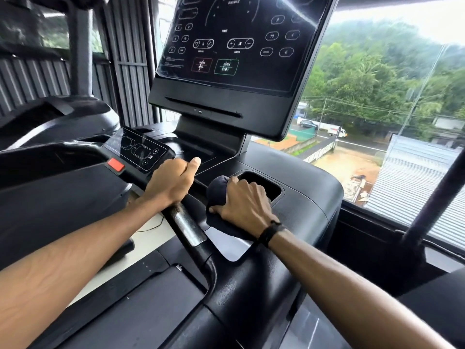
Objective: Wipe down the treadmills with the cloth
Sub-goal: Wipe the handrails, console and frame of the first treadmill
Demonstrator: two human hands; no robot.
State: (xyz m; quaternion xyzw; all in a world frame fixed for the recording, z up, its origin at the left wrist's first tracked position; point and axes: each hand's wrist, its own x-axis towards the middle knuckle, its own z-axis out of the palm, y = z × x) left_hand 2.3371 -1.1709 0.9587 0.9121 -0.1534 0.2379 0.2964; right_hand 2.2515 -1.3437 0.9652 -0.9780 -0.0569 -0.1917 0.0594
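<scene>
We note the right hand [245,206] clenched on a dark cloth [217,190], pressed onto the treadmill [309,197] console deck just beside the cup recess [264,183]. The left hand [171,181] grips the handlebar [187,226] below the red stop button [116,165].

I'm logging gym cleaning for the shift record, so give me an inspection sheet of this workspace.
Surface: black plastic treadmill console deck, with a recessed cup pocket.
Job's things: dark bunched cloth, pressed on the deck beside the pocket.
Clutter: nothing seen.
Grippers: right hand clenched on the cloth; left hand gripping the black handlebar.
Cables: thin dark cable on the pale floor.
Surroundings: unlit glossy display panel, red stop button, window onto trees and a road.
</scene>
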